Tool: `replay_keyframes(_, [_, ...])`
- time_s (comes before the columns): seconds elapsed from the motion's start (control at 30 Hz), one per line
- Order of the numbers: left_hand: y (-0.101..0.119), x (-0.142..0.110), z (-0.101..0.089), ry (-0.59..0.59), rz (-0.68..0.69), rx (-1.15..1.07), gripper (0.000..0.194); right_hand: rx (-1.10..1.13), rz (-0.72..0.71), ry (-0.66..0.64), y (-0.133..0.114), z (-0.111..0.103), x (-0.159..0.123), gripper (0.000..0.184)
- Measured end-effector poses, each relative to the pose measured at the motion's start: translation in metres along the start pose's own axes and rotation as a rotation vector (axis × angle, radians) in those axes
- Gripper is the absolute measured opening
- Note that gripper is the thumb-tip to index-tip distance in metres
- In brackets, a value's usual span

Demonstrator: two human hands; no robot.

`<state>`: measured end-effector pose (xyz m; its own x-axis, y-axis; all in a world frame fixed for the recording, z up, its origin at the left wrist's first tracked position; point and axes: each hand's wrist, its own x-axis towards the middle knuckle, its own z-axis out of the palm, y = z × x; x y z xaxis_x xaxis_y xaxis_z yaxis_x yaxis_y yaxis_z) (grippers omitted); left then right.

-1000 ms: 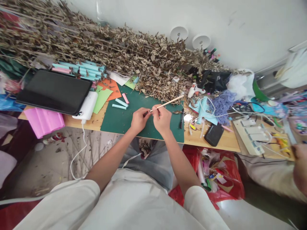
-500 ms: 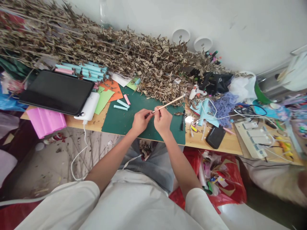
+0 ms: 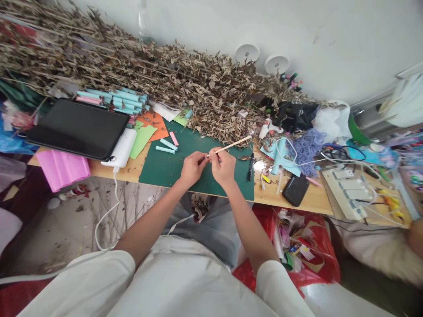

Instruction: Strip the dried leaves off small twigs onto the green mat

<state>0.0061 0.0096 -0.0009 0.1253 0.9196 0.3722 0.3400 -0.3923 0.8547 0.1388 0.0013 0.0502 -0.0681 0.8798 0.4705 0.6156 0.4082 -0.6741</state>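
Observation:
Over the green cutting mat (image 3: 161,169), my right hand (image 3: 224,168) pinches a thin pale wooden stick (image 3: 235,143), which slants up to the right. My left hand (image 3: 193,169) is closed beside it, thumb and fingers pressed together at the stick's lower end. A small dark bit shows at those fingertips, too small to name. On the mat's upper left lie two short light-blue paper rolls (image 3: 165,149) and a pink one (image 3: 174,138). To the right of my right hand rests a black pen (image 3: 250,167).
Dried leafy stalks (image 3: 198,88) heap along the back. At left are a black tablet (image 3: 79,127), white power bank (image 3: 120,147) and blue rolls (image 3: 127,100). At right are a glue gun (image 3: 270,128), purple yarn (image 3: 307,145), black phone-like device (image 3: 295,190), power strip (image 3: 346,193) and another person's arm (image 3: 380,251).
The stick has tipped slightly, its far end a little lower and further left. Both hands keep their pinch in nearly the same place. The view has shifted slightly.

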Motion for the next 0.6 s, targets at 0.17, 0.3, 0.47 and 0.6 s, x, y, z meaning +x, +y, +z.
replay_keyframes(0.17, [-0.001, 0.0, 0.001, 0.011, 0.008, 0.004, 0.016, -0.026, 0.008, -0.053, -0.003, -0.009, 0.003, 0.03])
replay_keyframes(0.3, [0.0, 0.001, 0.001, 0.011, -0.004, 0.0, 0.016, -0.07, 0.039, -0.008, 0.001, -0.004, 0.002, 0.028])
replay_keyframes(0.47, [-0.001, 0.001, 0.001, 0.016, -0.018, -0.016, 0.016, -0.061, 0.048, 0.029, 0.001, 0.006, 0.0, 0.029])
replay_keyframes(0.6, [0.0, 0.001, 0.001, 0.016, -0.034, 0.002, 0.019, -0.047, 0.02, -0.01, -0.002, -0.001, 0.001, 0.031])
